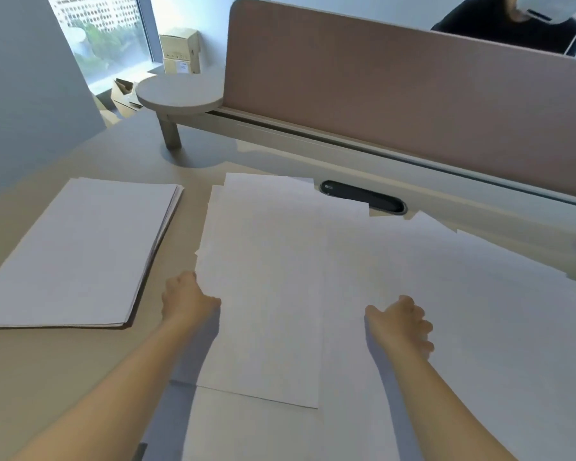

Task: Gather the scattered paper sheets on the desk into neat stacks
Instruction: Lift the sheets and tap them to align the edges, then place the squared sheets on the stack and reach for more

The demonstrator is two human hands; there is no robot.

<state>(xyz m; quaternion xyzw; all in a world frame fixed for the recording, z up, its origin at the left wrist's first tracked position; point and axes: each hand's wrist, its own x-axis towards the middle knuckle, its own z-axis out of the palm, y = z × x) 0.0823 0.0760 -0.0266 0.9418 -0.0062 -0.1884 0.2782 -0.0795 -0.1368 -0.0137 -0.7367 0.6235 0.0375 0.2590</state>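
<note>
1 neat stack [80, 251] lies finished left of the loose sheets [413, 294]; those remain. Left hand [187, 296] pinches a sheet's edge; right hand [403, 322] fingers curl loosely, holding nothing.

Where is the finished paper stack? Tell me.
In the head view, the finished paper stack lies on the desk at far left, left of the left hand and the scattered sheets.

Bare desk [47, 377] open at 8 o'clock, neat stack [80, 251] at 10, round shelf [180, 91] at 11, divider panel [396, 91] walling 12 to 2
</note>
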